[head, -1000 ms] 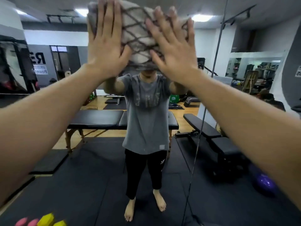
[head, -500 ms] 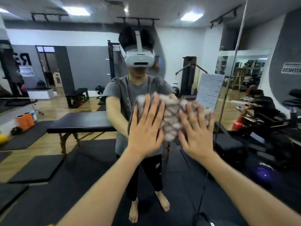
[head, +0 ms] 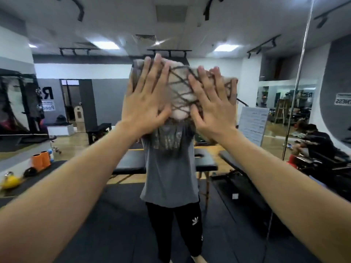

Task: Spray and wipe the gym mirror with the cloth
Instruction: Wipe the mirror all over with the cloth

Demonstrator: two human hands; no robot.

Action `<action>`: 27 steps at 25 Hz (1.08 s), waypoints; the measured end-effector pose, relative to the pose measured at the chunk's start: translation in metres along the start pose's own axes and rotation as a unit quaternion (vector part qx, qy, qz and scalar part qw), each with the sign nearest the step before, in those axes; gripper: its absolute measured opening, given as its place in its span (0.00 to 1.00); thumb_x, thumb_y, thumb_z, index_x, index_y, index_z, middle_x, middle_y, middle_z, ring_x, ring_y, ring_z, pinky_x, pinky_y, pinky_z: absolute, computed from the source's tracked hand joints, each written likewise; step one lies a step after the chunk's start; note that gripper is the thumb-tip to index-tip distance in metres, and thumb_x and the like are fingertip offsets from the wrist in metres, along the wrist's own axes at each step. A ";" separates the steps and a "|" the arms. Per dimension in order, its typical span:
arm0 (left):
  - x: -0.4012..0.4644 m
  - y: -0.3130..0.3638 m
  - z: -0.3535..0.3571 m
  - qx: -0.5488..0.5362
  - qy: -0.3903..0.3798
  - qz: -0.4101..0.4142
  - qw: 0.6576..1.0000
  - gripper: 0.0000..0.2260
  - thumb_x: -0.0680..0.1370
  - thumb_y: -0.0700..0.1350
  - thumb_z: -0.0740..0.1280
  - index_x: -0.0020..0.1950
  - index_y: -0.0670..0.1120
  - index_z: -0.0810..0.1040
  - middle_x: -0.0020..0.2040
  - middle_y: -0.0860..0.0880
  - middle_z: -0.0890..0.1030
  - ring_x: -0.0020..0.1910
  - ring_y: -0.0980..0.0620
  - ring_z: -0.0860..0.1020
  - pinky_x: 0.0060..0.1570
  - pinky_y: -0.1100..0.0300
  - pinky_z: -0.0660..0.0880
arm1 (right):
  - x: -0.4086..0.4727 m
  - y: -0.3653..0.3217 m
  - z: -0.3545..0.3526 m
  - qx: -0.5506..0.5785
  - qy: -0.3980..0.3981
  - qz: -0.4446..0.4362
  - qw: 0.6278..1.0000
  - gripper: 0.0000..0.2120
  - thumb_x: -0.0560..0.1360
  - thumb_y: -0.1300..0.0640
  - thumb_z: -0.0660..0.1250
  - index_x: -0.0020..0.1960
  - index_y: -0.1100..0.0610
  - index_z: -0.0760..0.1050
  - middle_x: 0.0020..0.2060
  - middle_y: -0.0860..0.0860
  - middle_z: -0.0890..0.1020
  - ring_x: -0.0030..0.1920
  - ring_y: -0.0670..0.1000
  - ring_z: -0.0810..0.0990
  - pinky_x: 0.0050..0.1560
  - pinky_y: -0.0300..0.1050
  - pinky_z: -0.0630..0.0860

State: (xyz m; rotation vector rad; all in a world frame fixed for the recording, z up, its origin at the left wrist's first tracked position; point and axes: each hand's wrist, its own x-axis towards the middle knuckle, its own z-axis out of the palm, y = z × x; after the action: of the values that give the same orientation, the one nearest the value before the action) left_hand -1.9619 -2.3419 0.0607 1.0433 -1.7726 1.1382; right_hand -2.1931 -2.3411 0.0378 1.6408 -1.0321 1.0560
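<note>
Gym mirror (head: 57,186): wiping underway. Your left hand (head: 146,103) and right hand (head: 214,109), fingers spread flat, press the cloth (head: 180,92) against the glass at head height. No spray bottle visible; remaining area cannot be judged.

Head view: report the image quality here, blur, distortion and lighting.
Head view: motion blur smears the cloth, both the left hand and right hand, and the reflected shirt; wide-angle distortion bends the ceiling tracks and the mirror seam; ceiling panels blow out to soft white patches; the far gym reflection is soft, with small signs barely legible.
</note>
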 end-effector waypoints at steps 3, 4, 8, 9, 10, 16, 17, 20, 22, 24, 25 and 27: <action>0.065 -0.042 -0.026 0.008 0.013 -0.002 1.000 0.37 0.83 0.62 0.53 0.85 0.45 0.45 0.85 0.41 0.46 0.84 0.42 0.45 0.81 0.43 0.43 | 0.086 0.009 -0.017 -0.008 -0.001 0.000 1.000 0.34 0.82 0.39 0.54 0.86 0.47 0.54 0.86 0.50 0.54 0.85 0.60 0.50 0.81 0.71 0.44; 0.069 -0.047 -0.029 0.009 0.013 -0.004 1.000 0.37 0.83 0.62 0.53 0.85 0.45 0.44 0.85 0.42 0.46 0.84 0.42 0.45 0.81 0.43 0.43 | 0.094 0.008 -0.020 -0.010 -0.004 0.005 1.000 0.33 0.83 0.39 0.52 0.86 0.46 0.53 0.86 0.50 0.54 0.85 0.59 0.49 0.81 0.70 0.44; 0.015 -0.034 -0.019 0.015 0.029 -0.015 0.999 0.36 0.82 0.60 0.55 0.85 0.44 0.48 0.85 0.41 0.48 0.84 0.42 0.47 0.81 0.40 0.46 | 0.049 -0.013 -0.009 -0.012 -0.008 -0.014 1.000 0.33 0.84 0.38 0.52 0.86 0.46 0.52 0.86 0.49 0.53 0.85 0.58 0.49 0.82 0.70 0.44; -0.008 -0.026 -0.013 0.007 0.026 -0.026 0.999 0.36 0.82 0.59 0.55 0.85 0.43 0.49 0.85 0.40 0.49 0.84 0.42 0.47 0.81 0.39 0.46 | 0.027 -0.019 -0.003 -0.009 -0.016 -0.020 1.000 0.33 0.84 0.38 0.53 0.86 0.46 0.52 0.86 0.49 0.53 0.85 0.59 0.48 0.81 0.71 0.44; -0.033 -0.017 -0.007 -0.001 0.018 -0.039 0.999 0.36 0.81 0.59 0.55 0.85 0.42 0.50 0.85 0.40 0.49 0.84 0.41 0.47 0.81 0.39 0.46 | 0.005 -0.026 0.002 -0.008 -0.027 -0.025 0.999 0.34 0.83 0.38 0.54 0.86 0.46 0.51 0.86 0.49 0.51 0.85 0.59 0.47 0.81 0.72 0.45; -0.195 0.035 0.031 -0.003 -0.047 -0.071 0.996 0.38 0.79 0.58 0.59 0.84 0.42 0.52 0.85 0.41 0.51 0.83 0.39 0.52 0.80 0.39 0.49 | -0.152 -0.074 0.029 0.016 -0.053 -0.060 0.997 0.35 0.80 0.42 0.62 0.85 0.46 0.59 0.85 0.49 0.58 0.84 0.59 0.55 0.76 0.76 0.59; -0.216 0.038 0.036 0.010 -0.062 -0.064 0.996 0.40 0.78 0.59 0.60 0.85 0.43 0.52 0.85 0.41 0.51 0.83 0.39 0.54 0.80 0.40 0.49 | -0.173 -0.081 0.033 0.002 -0.060 -0.066 0.996 0.35 0.78 0.42 0.63 0.84 0.46 0.61 0.84 0.49 0.61 0.84 0.59 0.57 0.75 0.75 0.60; -0.233 0.033 0.039 0.032 -0.083 -0.043 0.995 0.43 0.76 0.63 0.62 0.85 0.46 0.51 0.85 0.44 0.52 0.82 0.42 0.55 0.77 0.44 0.55 | -0.190 -0.088 0.041 -0.041 -0.077 -0.057 0.995 0.37 0.75 0.41 0.64 0.83 0.43 0.63 0.82 0.48 0.66 0.84 0.58 0.58 0.74 0.72 0.61; -0.211 0.025 0.035 0.014 -0.077 -0.036 0.996 0.44 0.75 0.64 0.63 0.85 0.46 0.52 0.85 0.44 0.53 0.83 0.43 0.54 0.73 0.43 0.60 | -0.169 -0.080 0.039 -0.055 -0.065 -0.059 0.995 0.37 0.74 0.40 0.63 0.83 0.42 0.63 0.81 0.48 0.66 0.84 0.57 0.57 0.75 0.72 0.60; -0.168 0.014 0.023 -0.029 -0.054 -0.033 0.998 0.43 0.75 0.62 0.63 0.85 0.46 0.52 0.85 0.44 0.52 0.83 0.43 0.52 0.75 0.42 0.58 | -0.127 -0.074 0.028 -0.041 -0.038 -0.048 0.997 0.38 0.74 0.40 0.63 0.83 0.43 0.62 0.83 0.49 0.65 0.84 0.58 0.58 0.77 0.72 0.57; -0.140 0.004 0.015 -0.050 -0.037 -0.033 0.998 0.42 0.76 0.61 0.63 0.85 0.45 0.51 0.85 0.44 0.50 0.84 0.43 0.51 0.77 0.42 0.55 | -0.098 -0.073 0.022 -0.028 -0.025 -0.035 0.999 0.38 0.74 0.40 0.62 0.84 0.44 0.61 0.83 0.50 0.63 0.84 0.59 0.58 0.78 0.73 0.55; -0.071 -0.028 -0.005 -0.060 -0.004 -0.035 0.998 0.41 0.78 0.61 0.59 0.85 0.46 0.48 0.85 0.45 0.46 0.84 0.44 0.45 0.80 0.42 0.49 | -0.022 -0.072 0.010 0.000 -0.002 0.002 1.000 0.37 0.76 0.40 0.58 0.84 0.46 0.59 0.84 0.50 0.60 0.84 0.60 0.57 0.80 0.73 0.51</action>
State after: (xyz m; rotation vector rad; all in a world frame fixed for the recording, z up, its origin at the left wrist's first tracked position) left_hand -1.9092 -2.3290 0.0064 1.0307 -1.7745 0.9743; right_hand -2.1303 -2.3298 -0.0027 1.6409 -1.0390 1.0559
